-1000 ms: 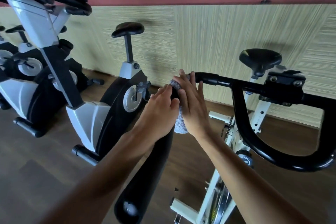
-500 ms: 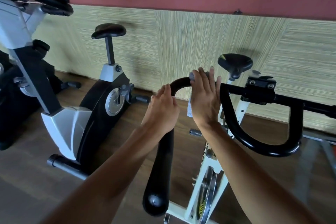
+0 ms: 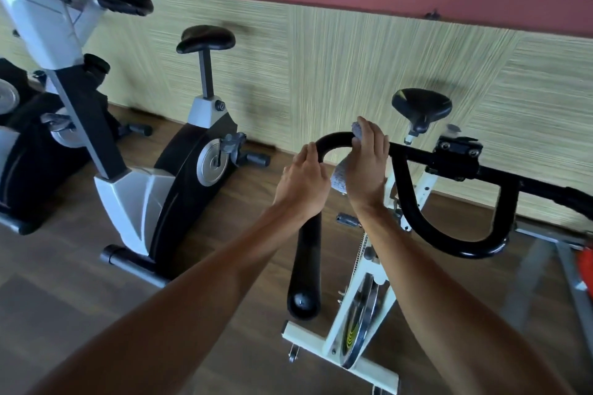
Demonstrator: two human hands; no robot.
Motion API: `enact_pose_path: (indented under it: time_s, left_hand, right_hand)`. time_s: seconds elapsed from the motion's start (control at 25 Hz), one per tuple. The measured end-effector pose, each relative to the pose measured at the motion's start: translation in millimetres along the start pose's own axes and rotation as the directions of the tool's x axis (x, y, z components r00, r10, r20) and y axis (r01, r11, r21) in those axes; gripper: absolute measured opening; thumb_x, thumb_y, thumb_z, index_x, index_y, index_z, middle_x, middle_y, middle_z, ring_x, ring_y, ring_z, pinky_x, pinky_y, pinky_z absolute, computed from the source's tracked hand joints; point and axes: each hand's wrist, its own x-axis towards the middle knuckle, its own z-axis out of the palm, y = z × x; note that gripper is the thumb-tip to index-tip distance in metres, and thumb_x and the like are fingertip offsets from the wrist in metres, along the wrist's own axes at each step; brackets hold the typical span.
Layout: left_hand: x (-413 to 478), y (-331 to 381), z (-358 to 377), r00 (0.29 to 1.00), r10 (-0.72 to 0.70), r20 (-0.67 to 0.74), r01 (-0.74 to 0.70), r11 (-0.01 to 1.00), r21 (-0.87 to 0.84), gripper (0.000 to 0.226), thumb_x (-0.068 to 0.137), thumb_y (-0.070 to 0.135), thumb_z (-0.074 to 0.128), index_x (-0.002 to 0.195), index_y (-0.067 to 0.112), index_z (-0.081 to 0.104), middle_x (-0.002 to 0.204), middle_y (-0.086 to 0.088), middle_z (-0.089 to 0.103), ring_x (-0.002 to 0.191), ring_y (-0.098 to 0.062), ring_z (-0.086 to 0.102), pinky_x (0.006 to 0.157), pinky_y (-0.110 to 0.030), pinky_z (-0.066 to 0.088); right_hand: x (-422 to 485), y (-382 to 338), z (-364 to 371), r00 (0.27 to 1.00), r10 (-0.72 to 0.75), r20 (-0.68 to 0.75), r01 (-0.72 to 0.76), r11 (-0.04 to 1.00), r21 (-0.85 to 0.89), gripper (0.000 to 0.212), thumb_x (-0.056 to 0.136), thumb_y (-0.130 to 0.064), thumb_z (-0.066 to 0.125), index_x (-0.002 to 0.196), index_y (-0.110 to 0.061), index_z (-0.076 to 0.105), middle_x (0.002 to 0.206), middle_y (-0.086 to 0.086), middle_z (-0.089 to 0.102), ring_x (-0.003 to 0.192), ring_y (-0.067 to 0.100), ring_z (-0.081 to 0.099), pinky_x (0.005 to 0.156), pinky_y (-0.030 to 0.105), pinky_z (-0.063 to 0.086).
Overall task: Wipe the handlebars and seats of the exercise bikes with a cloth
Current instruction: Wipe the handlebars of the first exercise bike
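A white spin bike stands in front of me with black looping handlebars (image 3: 333, 139) and a black seat (image 3: 422, 104) behind them. My right hand (image 3: 367, 163) presses a grey cloth (image 3: 338, 178) around the bar at the top of its left bend; the cloth shows above and below the hand. My left hand (image 3: 303, 181) grips the left arm of the handlebar just beside it, fingers wrapped over the tube. That arm runs down toward me and ends in a round cap (image 3: 303, 301).
A black and silver upright bike (image 3: 179, 170) with its own black seat (image 3: 207, 38) stands to the left, more bikes beyond it at the far left. A panelled wall runs behind. Grey metal legs (image 3: 564, 253) and something orange sit at the right edge. Wooden floor below.
My right hand with the cloth has slid along the bar's bend to the right and up. The left hand stays on the left arm. The view has shifted.
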Motion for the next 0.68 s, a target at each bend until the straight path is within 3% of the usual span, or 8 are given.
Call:
enact_pose_path:
  time_s: [0.16,0.24,0.32,0.44,0.52,0.68]
  left_hand:
    - [-10.6,-16.2,-16.5,0.989,0.144,-0.037,-0.144,0.990,0.012,0.039,0.100,0.020,0.041,0.135,0.006,0.050,0.137,-0.010,0.054,0.130,-0.030,0.046,0.111,-0.044,0.035]
    - [-33.7,-25.2,-29.7,0.971,0.226,-0.073,-0.233,0.966,-0.115,0.034,0.099,0.016,0.047,0.130,0.009,0.058,0.134,-0.007,0.058,0.127,-0.023,0.050,0.109,-0.038,0.038]
    - [-68.5,-35.2,-47.6,0.950,0.297,-0.095,-0.312,0.907,-0.282,0.026,0.099,0.014,0.052,0.122,0.014,0.065,0.121,0.001,0.065,0.115,-0.014,0.059,0.099,-0.030,0.045]
    - [-111.4,-50.1,-68.2,0.898,0.439,0.013,-0.356,0.747,-0.562,0.025,0.097,0.009,0.049,0.112,0.011,0.069,0.111,-0.002,0.070,0.106,-0.014,0.065,0.089,-0.024,0.050]
    - [-128.5,-58.8,-74.6,0.828,0.546,0.126,-0.339,0.668,-0.663,0.031,0.094,0.010,0.044,0.113,0.009,0.068,0.114,-0.005,0.070,0.110,-0.017,0.064,0.095,-0.031,0.049]
    - [-132.0,-66.3,-77.6,0.726,0.647,0.233,-0.345,0.636,-0.690,0.040,0.092,0.010,0.041,0.124,0.012,0.065,0.125,-0.002,0.068,0.122,-0.017,0.059,0.109,-0.050,0.041]
  right_hand:
    - [-39.7,-49.5,-58.2,0.989,0.115,0.088,-0.131,0.971,0.202,0.042,0.102,-0.015,0.036,0.142,-0.010,0.047,0.140,0.002,0.052,0.133,0.018,0.045,0.112,0.042,0.039]
    - [-68.3,-75.6,-92.8,0.969,0.235,0.083,-0.248,0.935,0.254,0.045,0.100,-0.010,0.036,0.143,-0.014,0.047,0.141,-0.005,0.049,0.135,0.015,0.045,0.115,0.030,0.035]
    - [-98.7,-106.9,-122.8,0.968,0.249,-0.004,-0.241,0.941,0.240,0.043,0.101,-0.005,0.039,0.143,-0.009,0.046,0.142,0.001,0.050,0.135,0.017,0.046,0.113,0.021,0.034]
    - [-138.7,-152.0,-146.4,0.958,0.246,-0.148,-0.216,0.957,0.191,0.040,0.102,-0.001,0.041,0.141,-0.001,0.046,0.141,0.011,0.052,0.133,0.021,0.048,0.112,0.027,0.037]
    - [-165.6,-182.7,-151.9,0.925,0.275,-0.262,-0.232,0.955,0.183,0.039,0.102,0.002,0.041,0.140,0.002,0.046,0.141,0.012,0.052,0.134,0.018,0.048,0.112,0.027,0.036]
    - [-212.3,-226.4,-130.5,0.889,0.244,-0.388,-0.199,0.968,0.153,0.041,0.101,0.002,0.043,0.141,-0.004,0.047,0.146,0.014,0.049,0.139,0.021,0.044,0.115,0.034,0.037]
